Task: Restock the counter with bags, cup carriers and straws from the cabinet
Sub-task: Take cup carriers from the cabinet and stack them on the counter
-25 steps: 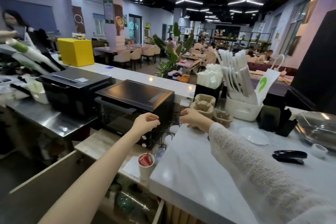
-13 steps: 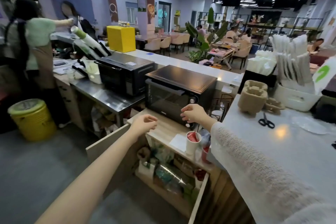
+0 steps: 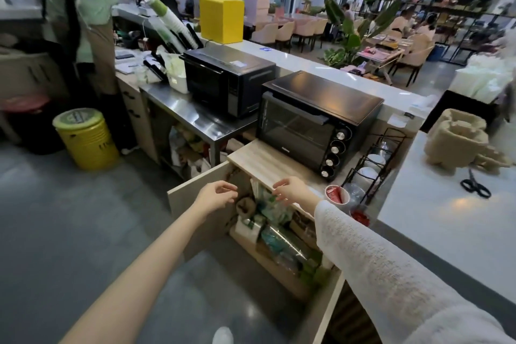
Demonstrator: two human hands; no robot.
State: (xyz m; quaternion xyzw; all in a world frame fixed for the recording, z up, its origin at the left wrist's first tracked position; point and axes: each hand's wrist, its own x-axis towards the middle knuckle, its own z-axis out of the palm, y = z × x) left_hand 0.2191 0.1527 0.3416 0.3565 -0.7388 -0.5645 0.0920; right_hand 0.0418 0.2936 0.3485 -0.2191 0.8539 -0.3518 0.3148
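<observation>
Cabinet (image 3: 195,220) stands open under the wooden shelf, both doors swung wide; stock packed inside, just beyond and below the fingers. Desk (image 3: 435,220) to the right already carries cup carriers (image 3: 458,139). Wrapped green-and-clear packs (image 3: 282,243), contents unclear, lie directly under the fingertips. Left hand (image 3: 216,197) and right hand (image 3: 290,190) hover at the opening, fingers loosely curled, holding nothing. Judgement: reach lower, take one pack by its end, lift clear of its neighbours.
</observation>
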